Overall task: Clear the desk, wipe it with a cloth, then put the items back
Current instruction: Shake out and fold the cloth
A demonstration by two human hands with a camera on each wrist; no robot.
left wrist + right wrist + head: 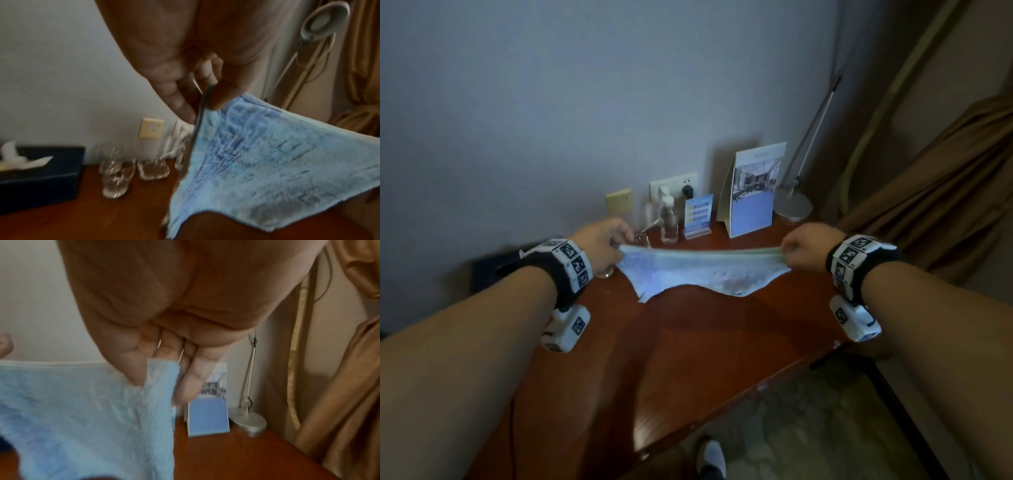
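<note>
A light blue cloth (698, 270) hangs stretched between both hands above the reddish wooden desk (688, 349). My left hand (606, 243) pinches its left top corner between thumb and fingers (213, 97), and the cloth (267, 162) drops down from there. My right hand (803, 245) pinches the right top corner (158, 369) of the cloth (82, 410). The cloth's lower edge sags close to the desk top. Along the wall stand a tall picture card (753, 192), a small blue sign (698, 216) and a clear bottle (668, 219).
Drinking glasses (117, 175) and a glass dish (153, 170) stand at the back left, next to a dark tissue box (39, 175). A silver lamp base (792, 205) sits at the back right by a brown curtain (945, 192). Wall sockets (674, 186) hold plugs.
</note>
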